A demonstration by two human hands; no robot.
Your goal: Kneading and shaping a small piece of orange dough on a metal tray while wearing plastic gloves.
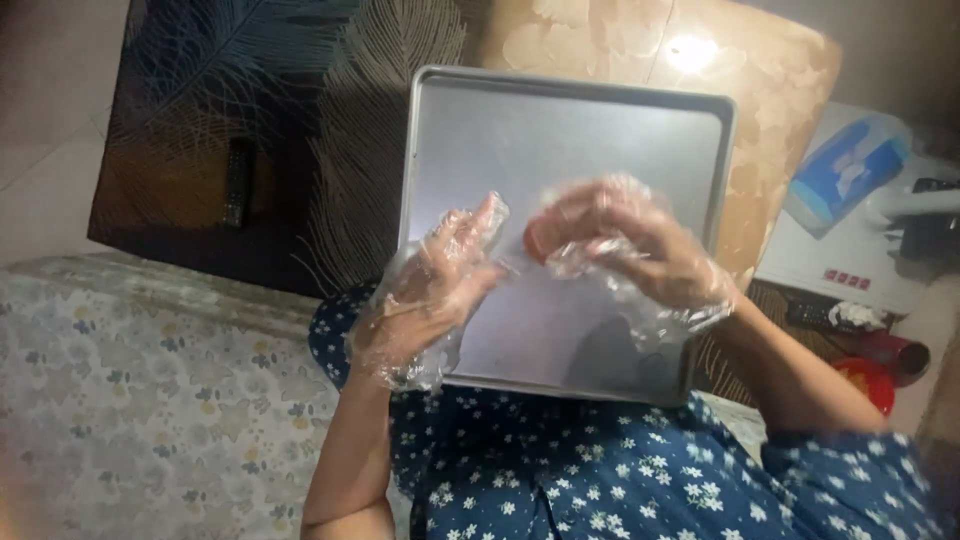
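Both my hands wear loose clear plastic gloves and hover over a bare metal baking tray (480, 120) resting on my lap. My left hand (425, 295) is held flat with fingers together and pointing up-right, its fingertips close to my right hand. My right hand (625, 245) curls its fingers around a small reddish-brown lump (540, 238) that shows at its left side. The lump is blurred and partly covered by crinkled glove plastic. My lap is clothed in blue fabric with small white flowers (600, 470).
A dark glass table with a feather pattern (250, 130) stands at the upper left, with a remote control (238, 180) on it. A floral cushion (150, 400) lies at the left. At the right stand a white appliance with a blue tissue pack (845, 170) and a red container (870, 380).
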